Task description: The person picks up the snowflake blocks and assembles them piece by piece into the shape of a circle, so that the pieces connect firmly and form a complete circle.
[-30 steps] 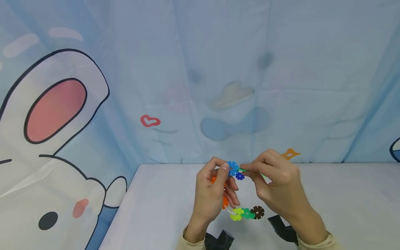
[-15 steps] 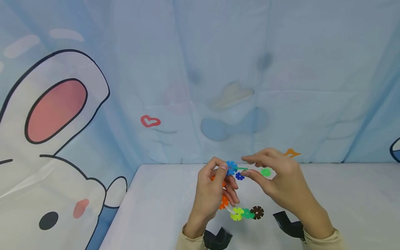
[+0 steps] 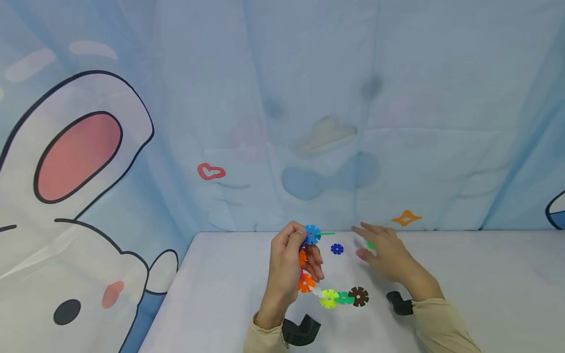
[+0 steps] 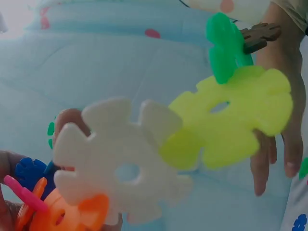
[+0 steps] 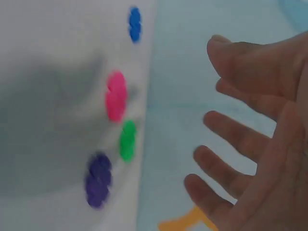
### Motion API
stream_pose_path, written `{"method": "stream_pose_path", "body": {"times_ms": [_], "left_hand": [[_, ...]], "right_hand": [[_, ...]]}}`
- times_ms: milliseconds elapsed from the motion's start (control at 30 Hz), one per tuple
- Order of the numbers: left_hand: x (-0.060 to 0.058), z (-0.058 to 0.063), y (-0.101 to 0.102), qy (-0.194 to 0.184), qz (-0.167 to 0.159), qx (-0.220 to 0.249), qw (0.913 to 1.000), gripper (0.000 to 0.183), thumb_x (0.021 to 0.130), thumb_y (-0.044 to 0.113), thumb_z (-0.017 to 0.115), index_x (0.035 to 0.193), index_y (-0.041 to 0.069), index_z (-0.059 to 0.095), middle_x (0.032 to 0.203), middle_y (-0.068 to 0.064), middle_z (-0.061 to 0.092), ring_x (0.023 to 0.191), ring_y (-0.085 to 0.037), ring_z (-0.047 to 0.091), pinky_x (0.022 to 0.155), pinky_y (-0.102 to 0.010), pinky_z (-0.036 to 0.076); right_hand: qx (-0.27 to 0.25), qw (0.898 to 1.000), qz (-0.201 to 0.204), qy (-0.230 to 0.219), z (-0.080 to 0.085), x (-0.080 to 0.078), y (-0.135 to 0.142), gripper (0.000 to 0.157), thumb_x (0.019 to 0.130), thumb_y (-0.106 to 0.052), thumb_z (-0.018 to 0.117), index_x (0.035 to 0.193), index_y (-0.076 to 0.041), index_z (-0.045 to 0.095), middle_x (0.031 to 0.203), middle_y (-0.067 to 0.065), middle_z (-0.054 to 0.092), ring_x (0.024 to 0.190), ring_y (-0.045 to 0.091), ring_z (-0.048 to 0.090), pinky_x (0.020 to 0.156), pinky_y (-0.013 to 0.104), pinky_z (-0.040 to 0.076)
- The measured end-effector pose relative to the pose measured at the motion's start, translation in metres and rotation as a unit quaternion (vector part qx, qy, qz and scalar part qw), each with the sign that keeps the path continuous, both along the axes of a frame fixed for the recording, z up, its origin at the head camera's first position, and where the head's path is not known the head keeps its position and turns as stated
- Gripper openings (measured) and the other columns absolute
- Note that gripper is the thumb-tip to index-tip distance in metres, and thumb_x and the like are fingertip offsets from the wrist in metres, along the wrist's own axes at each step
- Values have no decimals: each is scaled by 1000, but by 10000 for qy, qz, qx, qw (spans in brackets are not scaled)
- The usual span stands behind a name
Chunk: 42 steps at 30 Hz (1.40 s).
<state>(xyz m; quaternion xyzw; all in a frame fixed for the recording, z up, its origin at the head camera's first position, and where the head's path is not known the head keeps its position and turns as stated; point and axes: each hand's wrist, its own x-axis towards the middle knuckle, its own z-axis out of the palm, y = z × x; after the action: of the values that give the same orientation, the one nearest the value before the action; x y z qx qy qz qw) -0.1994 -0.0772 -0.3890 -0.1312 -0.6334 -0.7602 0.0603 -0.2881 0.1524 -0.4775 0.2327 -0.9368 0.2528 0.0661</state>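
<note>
My left hand (image 3: 282,267) pinches a light blue snowflake disc (image 3: 313,235) between thumb and fingers. A green disc (image 3: 327,234), seen edge-on, sticks out from its right side. From this hand a joined chain curves down, with an orange disc (image 3: 305,283), a white disc (image 4: 72,149), a yellow-green disc (image 3: 328,299), a darker green disc (image 3: 344,297) and a brown disc (image 3: 358,296) at the end. Fingers partly cover the upper chain. My right hand (image 3: 390,255) holds nothing; its fingers are spread above a pink disc (image 5: 116,96) and a light green disc (image 5: 127,140).
A loose dark blue disc (image 3: 337,249) lies on the white table (image 3: 229,294) between the hands. The right wrist view also shows a purple disc (image 5: 98,180). Behind the table hangs a printed light blue curtain (image 3: 309,98). Black curved pieces (image 3: 302,331) sit at both wrists.
My right hand released the green disc, which stays joined to the light blue one, and moved right over the loose discs. My left hand shifted slightly left with the chain.
</note>
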Motion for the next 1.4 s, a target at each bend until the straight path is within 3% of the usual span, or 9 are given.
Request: {"method": "stream_pose_path", "body": {"times_ms": [100,300,500,633,733,833,1000,1167,1400], "left_hand": [[-1,0,0,-52,-49,84,9999,29,112,16,38,93,-3,50,60,-1,57,41,-9,60,44,-23,56],[-1,0,1,-111,-47,188,9998,24,112,16,42,94,3,51,57,1,55,40,-9,59,45,-24,57],[-1,0,1,-132,-26,157,9998,26,112,18,43,94,2,52,57,1,55,40,-9,59,45,-24,57],[0,0,2,-151,-51,86,9998,28,113,20,44,96,0,52,57,0,55,40,-8,59,45,-23,57],[0,0,3,-154,-69,50,9998,29,113,21,44,96,-1,52,57,0,55,40,-7,59,45,-23,57],[1,0,2,-164,-60,40,9998,29,113,21,45,96,-2,52,57,0,55,40,-8,59,46,-23,57],[1,0,1,-177,-51,28,9998,29,113,21,46,97,-2,52,58,-1,56,41,-9,60,46,-23,57],[0,0,0,-164,-33,74,9998,28,113,21,46,96,-1,52,57,-1,55,40,-9,59,45,-23,57],[1,2,-1,-24,28,85,10000,30,113,20,44,98,-4,53,58,0,56,41,-8,60,45,-22,56]], "right_hand": [[328,9992,126,-184,-14,1,-21,62,95,-18,78,153,-8,56,160,28,46,145,62,37,109,85,37],[679,9956,102,-645,-30,5,-45,52,94,-17,80,143,-11,67,157,20,55,149,58,37,113,82,34],[290,9983,-394,-327,-30,7,-50,24,90,-16,86,112,-7,82,121,13,77,133,47,55,109,69,50],[121,9983,-539,-166,-29,6,-51,11,84,-18,91,87,-12,82,94,6,76,118,40,58,97,60,58],[192,9980,-594,-37,-29,5,-53,18,81,-17,94,76,-15,77,82,1,71,106,34,58,86,52,59],[183,9978,-634,-63,-31,4,-56,21,79,-14,94,81,-13,73,79,-1,67,98,29,56,81,46,58],[150,9966,-691,-417,-33,4,-59,32,81,-12,93,106,-11,73,83,-1,63,91,25,51,78,40,54],[-146,9963,-224,-821,-24,6,-53,16,85,-9,89,94,-13,77,78,-3,58,79,18,50,68,29,48],[-1117,9932,307,-137,13,10,-32,4,98,-15,78,99,-11,79,85,-6,67,76,10,56,64,22,52]]}}
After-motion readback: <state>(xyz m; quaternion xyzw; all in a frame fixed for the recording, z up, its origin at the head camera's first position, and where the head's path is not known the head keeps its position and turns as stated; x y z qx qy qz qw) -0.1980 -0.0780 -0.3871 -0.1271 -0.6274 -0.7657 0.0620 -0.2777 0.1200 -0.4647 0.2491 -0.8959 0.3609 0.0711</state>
